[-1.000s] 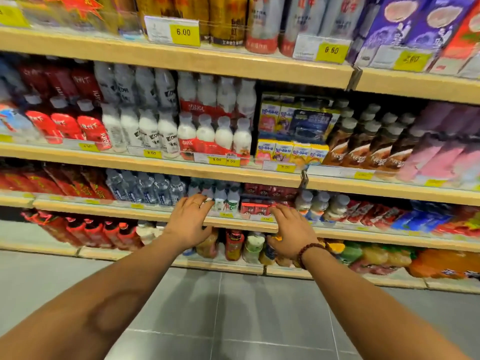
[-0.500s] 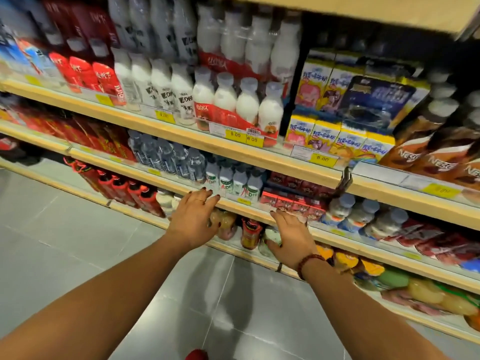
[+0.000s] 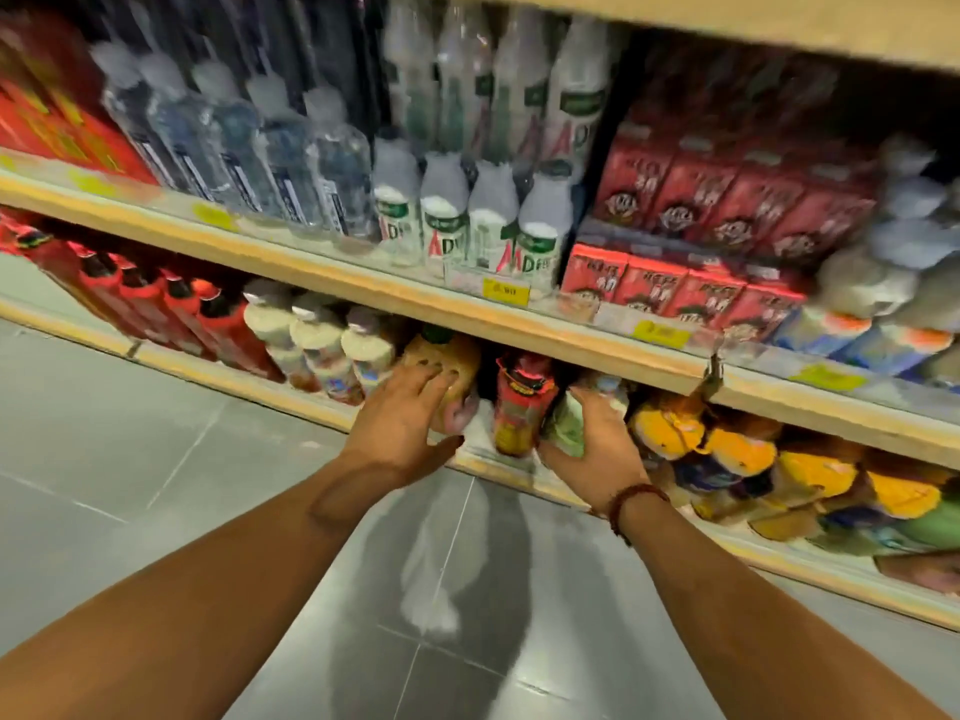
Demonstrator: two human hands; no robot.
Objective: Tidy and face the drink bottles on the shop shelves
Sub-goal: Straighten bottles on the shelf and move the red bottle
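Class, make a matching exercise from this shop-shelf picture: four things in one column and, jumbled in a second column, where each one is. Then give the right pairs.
Things
1. left hand
2. right hand
3. red cartons
4. red-labelled bottle

Places
A. on the shelf above the hands, right of the white bottles
B. on a pale green bottle, bottom shelf
C. between the two hands
D. on a tan bottle, bottom shelf

Pairs: 1-D, 2-B, 3-A, 4-C
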